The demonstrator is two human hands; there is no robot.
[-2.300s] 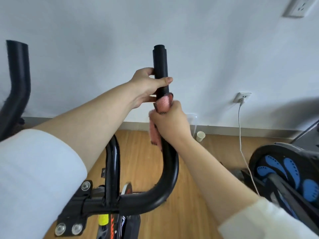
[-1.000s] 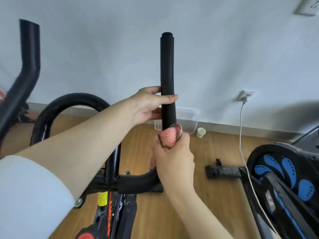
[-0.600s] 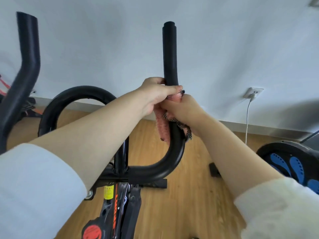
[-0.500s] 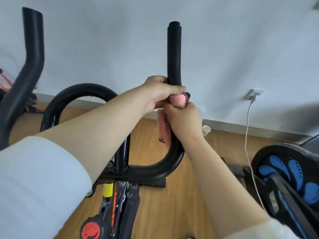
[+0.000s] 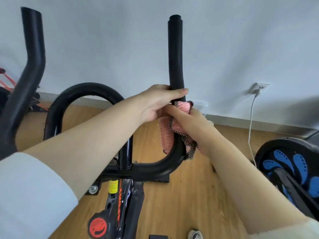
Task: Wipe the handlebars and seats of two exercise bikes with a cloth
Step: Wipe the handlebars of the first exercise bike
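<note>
The black handlebar's right upright grip [image 5: 175, 52] rises in front of the white wall. My left hand [image 5: 158, 100] is wrapped around that grip just above its bend. Directly below it, my right hand [image 5: 193, 125] clamps a pink cloth with a black-and-white checked edge [image 5: 174, 121] around the bar. A loose end of the cloth hangs beside the curve. The left upright grip [image 5: 32, 49] stands free at the far left, and the centre loop of the handlebar [image 5: 82, 88] arches between the two. No seat is in view.
A second bike's black flywheel cover with blue patches [image 5: 290, 163] sits at the right edge. A white cable [image 5: 250, 128] drops from a wall socket [image 5: 258, 87] to the wooden floor. The red knob [image 5: 98, 226] on the bike frame is below. Red equipment lies at far left.
My right hand with the cloth has slid up and down the right grip, and sits now close under my left hand. The camera view has shifted slightly.
</note>
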